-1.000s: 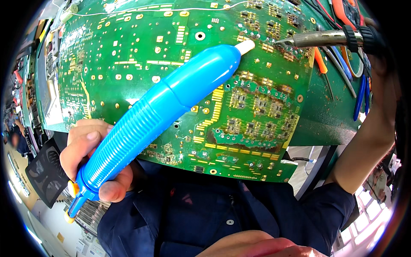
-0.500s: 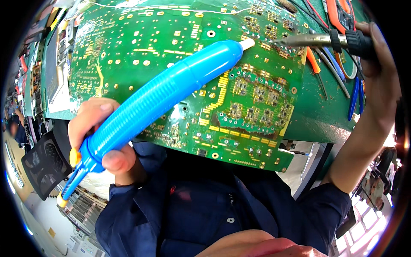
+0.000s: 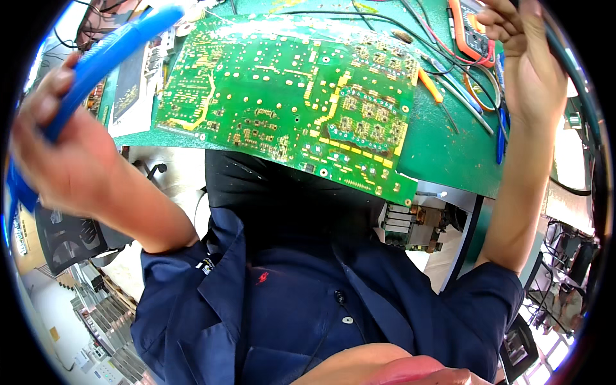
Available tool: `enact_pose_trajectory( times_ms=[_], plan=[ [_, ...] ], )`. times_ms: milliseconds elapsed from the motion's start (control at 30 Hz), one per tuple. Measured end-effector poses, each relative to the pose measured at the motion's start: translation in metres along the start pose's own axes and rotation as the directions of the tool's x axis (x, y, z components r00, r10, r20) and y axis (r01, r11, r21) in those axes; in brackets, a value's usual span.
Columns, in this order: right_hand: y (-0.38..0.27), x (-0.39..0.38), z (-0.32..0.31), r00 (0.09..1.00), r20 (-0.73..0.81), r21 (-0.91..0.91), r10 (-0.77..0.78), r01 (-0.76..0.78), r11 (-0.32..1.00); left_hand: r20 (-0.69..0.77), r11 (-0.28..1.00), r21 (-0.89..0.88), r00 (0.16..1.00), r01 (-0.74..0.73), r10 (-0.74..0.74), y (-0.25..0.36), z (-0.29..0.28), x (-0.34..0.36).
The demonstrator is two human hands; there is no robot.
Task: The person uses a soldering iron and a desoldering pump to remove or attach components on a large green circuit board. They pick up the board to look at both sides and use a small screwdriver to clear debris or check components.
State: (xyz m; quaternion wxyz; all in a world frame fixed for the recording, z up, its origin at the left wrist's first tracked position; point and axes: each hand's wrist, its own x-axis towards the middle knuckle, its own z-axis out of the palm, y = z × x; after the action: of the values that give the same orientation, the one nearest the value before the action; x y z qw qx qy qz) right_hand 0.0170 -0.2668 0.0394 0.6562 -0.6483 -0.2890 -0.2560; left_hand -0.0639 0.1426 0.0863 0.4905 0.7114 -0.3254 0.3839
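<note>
A large green circuit board (image 3: 256, 90) lies on the table, its front edge overhanging. My left hand (image 3: 77, 157) is raised at the far left, away from the board, closed around a blue desoldering pump (image 3: 119, 51). The pump slants up to the right; its lower end is partly cut off by the picture's rim. At the upper right my right hand (image 3: 529, 74) is held up with curled fingers around the soldering iron, which is mostly beyond the picture's edge. Its dark cable (image 3: 573, 77) hangs down past the wrist.
On the green table (image 3: 443, 151) right of the board lie an orange-handled screwdriver (image 3: 430, 85), a blue-handled tool (image 3: 501, 138) and an orange multimeter (image 3: 471, 38). Tangled leads cross the back. A dark chair (image 3: 70, 237) stands at lower left.
Both hands have moved away from the board: the left up and left with the desoldering pump, the right upward with the soldering iron. The board appears farther away.
</note>
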Motion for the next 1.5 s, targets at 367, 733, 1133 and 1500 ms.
enact_pose_trajectory(
  times_ms=[367, 733, 1133, 1500],
  plan=[
    [-0.044, -0.012, 0.026, 0.95, 0.195, 0.53, 0.243, -0.31, 0.789, 0.585, 0.711, 0.664, 0.753, -0.231, -0.301, 0.031, 0.161, 0.02],
    [-0.039, -0.014, 0.008, 0.778, 0.602, 0.622, 0.18, -0.598, 0.505, 0.492, 0.669, 0.695, 0.853, -0.264, -0.175, 0.034, 0.148, 0.001],
    [-0.04, -0.047, 0.052, 0.797, 0.562, 0.333, 0.221, -0.463, 0.822, 0.579, 0.744, 0.65, 0.735, -0.154, -0.353, 0.045, 0.173, -0.022],
    [-0.03, -0.071, 0.068, 0.878, 0.445, 0.24, 0.173, -0.304, 0.922, 0.624, 0.784, 0.571, 0.75, -0.243, -0.221, 0.045, 0.192, -0.03]
  ],
)
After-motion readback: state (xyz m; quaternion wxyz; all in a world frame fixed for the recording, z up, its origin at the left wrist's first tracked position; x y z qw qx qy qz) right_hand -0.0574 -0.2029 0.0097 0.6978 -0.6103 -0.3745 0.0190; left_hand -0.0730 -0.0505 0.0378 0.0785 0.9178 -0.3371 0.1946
